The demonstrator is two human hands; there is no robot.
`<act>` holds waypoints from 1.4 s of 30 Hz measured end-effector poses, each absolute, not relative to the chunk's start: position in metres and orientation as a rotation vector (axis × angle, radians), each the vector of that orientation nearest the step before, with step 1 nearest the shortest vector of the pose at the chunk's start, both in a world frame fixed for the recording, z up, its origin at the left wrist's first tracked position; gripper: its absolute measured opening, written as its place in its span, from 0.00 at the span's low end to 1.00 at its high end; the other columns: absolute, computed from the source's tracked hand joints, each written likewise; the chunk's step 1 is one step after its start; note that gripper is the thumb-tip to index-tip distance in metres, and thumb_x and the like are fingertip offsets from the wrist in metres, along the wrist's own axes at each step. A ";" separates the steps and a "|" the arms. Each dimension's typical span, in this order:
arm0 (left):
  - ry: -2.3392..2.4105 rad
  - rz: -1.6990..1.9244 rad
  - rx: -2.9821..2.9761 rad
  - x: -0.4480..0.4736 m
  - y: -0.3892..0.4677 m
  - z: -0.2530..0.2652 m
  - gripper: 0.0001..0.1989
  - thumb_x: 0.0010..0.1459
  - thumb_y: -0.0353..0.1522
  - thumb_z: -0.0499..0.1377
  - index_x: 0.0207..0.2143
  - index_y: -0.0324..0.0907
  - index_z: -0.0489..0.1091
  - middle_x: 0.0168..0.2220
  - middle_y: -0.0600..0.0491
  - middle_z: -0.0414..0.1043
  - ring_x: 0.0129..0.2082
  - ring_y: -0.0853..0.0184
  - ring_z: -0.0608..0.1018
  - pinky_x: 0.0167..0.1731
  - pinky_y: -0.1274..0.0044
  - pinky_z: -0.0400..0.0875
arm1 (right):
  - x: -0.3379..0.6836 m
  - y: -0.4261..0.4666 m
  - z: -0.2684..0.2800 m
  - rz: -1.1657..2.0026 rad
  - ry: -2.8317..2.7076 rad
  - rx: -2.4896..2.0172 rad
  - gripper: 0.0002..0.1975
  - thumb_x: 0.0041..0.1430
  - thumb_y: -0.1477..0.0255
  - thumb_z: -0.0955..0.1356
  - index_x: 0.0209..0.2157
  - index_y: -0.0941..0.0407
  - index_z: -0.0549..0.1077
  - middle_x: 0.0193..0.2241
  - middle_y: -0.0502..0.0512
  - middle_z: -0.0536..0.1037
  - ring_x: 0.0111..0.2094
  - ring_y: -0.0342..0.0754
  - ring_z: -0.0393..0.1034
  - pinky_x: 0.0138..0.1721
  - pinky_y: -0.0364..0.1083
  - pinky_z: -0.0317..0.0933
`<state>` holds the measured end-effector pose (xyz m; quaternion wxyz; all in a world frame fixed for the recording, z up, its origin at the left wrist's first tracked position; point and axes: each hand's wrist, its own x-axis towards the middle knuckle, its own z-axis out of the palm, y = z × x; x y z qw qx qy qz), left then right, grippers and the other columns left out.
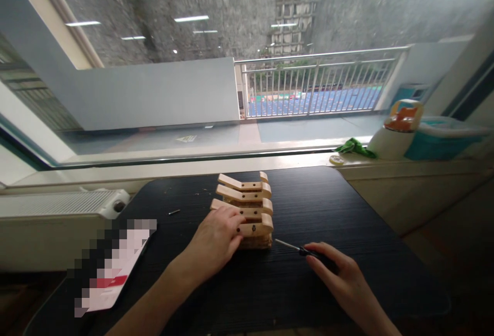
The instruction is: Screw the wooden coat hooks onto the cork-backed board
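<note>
A wooden rack with several curved hooks [254,196] lies on the black table [309,202], dark holes or screw heads showing along its slats. My left hand [219,233] is closed over the nearest hook at its left side, the fingertips partly hidden. My right hand [339,274] grips a screwdriver [299,249] by its black handle. The metal shaft points left, its tip just right of the rack and apart from it. A small screw [174,212] rests on the table left of the rack.
A partly blurred pink-and-white sheet or packet [116,279] lies at the table's left. Beyond the table is a windowsill [185,169] with a green cloth [354,147], a white bottle [391,140], a yellow roll [336,160] and a teal basket [436,143]. A radiator [62,205] stands left.
</note>
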<state>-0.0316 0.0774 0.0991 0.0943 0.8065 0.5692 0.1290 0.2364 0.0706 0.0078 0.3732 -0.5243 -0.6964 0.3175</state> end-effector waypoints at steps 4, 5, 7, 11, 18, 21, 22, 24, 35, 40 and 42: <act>1.940 1.068 2.055 -0.063 0.054 0.098 0.12 0.53 0.38 0.56 0.40 0.46 0.69 0.43 0.52 0.71 0.46 0.63 0.71 0.50 0.70 0.63 | 0.241 0.071 0.005 0.850 -1.765 -1.377 0.14 0.53 0.60 0.66 0.37 0.53 0.77 0.37 0.54 0.78 0.41 0.52 0.72 0.43 0.45 0.65; 2.046 1.219 1.865 -0.072 0.049 0.093 0.15 0.52 0.41 0.57 0.40 0.45 0.68 0.44 0.52 0.71 0.46 0.62 0.71 0.51 0.69 0.63 | 0.241 0.071 0.006 0.879 -1.760 -1.384 0.15 0.53 0.60 0.66 0.37 0.53 0.77 0.37 0.54 0.78 0.41 0.53 0.72 0.43 0.46 0.65; 2.044 1.355 1.453 -0.085 0.045 0.076 0.23 0.50 0.47 0.57 0.43 0.43 0.66 0.46 0.50 0.70 0.48 0.59 0.71 0.52 0.66 0.63 | 0.238 0.070 0.009 0.972 -1.768 -1.338 0.15 0.53 0.60 0.66 0.38 0.53 0.76 0.39 0.55 0.78 0.43 0.53 0.71 0.46 0.47 0.64; 1.536 1.408 0.909 -0.085 0.053 0.042 0.32 0.55 0.52 0.47 0.54 0.39 0.58 0.56 0.44 0.62 0.56 0.61 0.66 0.56 0.68 0.61 | 0.216 0.069 0.018 1.228 -1.827 -1.108 0.12 0.55 0.63 0.66 0.36 0.54 0.75 0.53 0.58 0.68 0.53 0.53 0.62 0.54 0.49 0.56; 1.280 1.398 0.804 -0.055 0.058 0.024 0.34 0.54 0.53 0.48 0.54 0.40 0.61 0.57 0.47 0.63 0.59 0.60 0.62 0.61 0.68 0.52 | 0.185 0.074 0.020 1.266 -1.819 -1.070 0.09 0.55 0.66 0.66 0.36 0.55 0.74 0.55 0.60 0.66 0.56 0.53 0.59 0.56 0.52 0.51; 1.299 1.412 0.781 -0.049 0.049 0.016 0.37 0.51 0.55 0.50 0.55 0.40 0.61 0.56 0.47 0.64 0.59 0.58 0.62 0.61 0.67 0.52 | 0.189 0.075 0.022 1.277 -1.831 -1.092 0.09 0.55 0.67 0.66 0.36 0.56 0.74 0.54 0.60 0.67 0.55 0.53 0.59 0.56 0.52 0.51; 1.312 1.419 0.788 -0.047 0.045 0.012 0.38 0.50 0.56 0.50 0.54 0.40 0.61 0.55 0.47 0.65 0.58 0.57 0.63 0.60 0.66 0.53 | 0.190 0.076 0.022 1.277 -1.837 -1.102 0.09 0.54 0.67 0.66 0.36 0.55 0.74 0.54 0.60 0.67 0.56 0.53 0.59 0.56 0.52 0.51; 1.350 1.426 0.829 -0.043 0.036 0.004 0.38 0.48 0.58 0.49 0.52 0.41 0.64 0.54 0.47 0.67 0.58 0.55 0.64 0.59 0.66 0.57 | 0.192 0.076 0.022 1.269 -1.853 -1.120 0.09 0.54 0.67 0.67 0.36 0.55 0.74 0.55 0.59 0.65 0.57 0.53 0.57 0.57 0.51 0.49; 1.963 1.416 1.721 -0.066 0.002 0.071 0.09 0.53 0.40 0.56 0.37 0.50 0.70 0.46 0.55 0.69 0.49 0.61 0.69 0.54 0.67 0.59 | 0.217 0.081 0.099 0.793 -2.285 -1.197 0.09 0.56 0.68 0.64 0.37 0.54 0.74 0.33 0.53 0.74 0.32 0.45 0.69 0.33 0.42 0.62; 1.501 0.669 2.449 -0.046 0.050 0.109 0.10 0.51 0.40 0.59 0.36 0.48 0.71 0.40 0.55 0.73 0.45 0.62 0.70 0.51 0.68 0.59 | 0.207 0.087 0.145 0.441 -2.401 -1.296 0.07 0.54 0.68 0.65 0.35 0.52 0.71 0.24 0.47 0.74 0.23 0.41 0.65 0.24 0.40 0.56; 1.418 0.435 2.540 -0.033 0.061 0.107 0.14 0.46 0.39 0.63 0.36 0.46 0.71 0.40 0.53 0.73 0.44 0.60 0.71 0.52 0.65 0.56 | 0.199 0.086 0.150 0.395 -2.435 -1.290 0.05 0.53 0.69 0.65 0.34 0.52 0.70 0.23 0.46 0.73 0.23 0.41 0.64 0.24 0.40 0.55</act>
